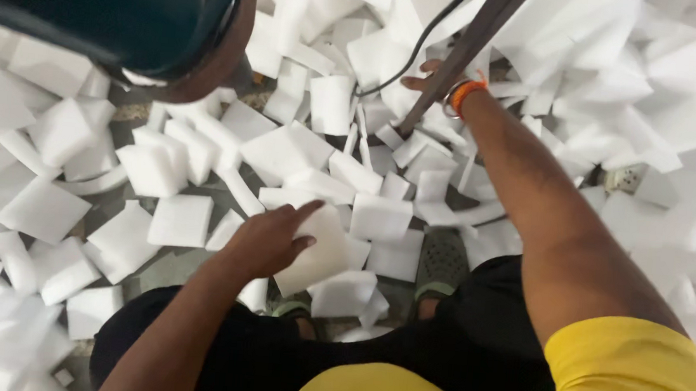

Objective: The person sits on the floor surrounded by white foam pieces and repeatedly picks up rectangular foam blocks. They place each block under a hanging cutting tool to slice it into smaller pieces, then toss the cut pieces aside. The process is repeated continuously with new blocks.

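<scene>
The left hand (266,243) has its grip clamped on a white foam block (320,251); the right hand (430,76) reaches behind a slanted metal bar (458,59) — its grip cannot be told — amid foam pieces (160,168) littering the floor (162,268).

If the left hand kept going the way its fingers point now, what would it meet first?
The left hand already grips a white foam block, fingers aimed up and right. Continuing that way, it would probably meet the neighbouring square foam block first, though depth is hard to judge from above.
</scene>
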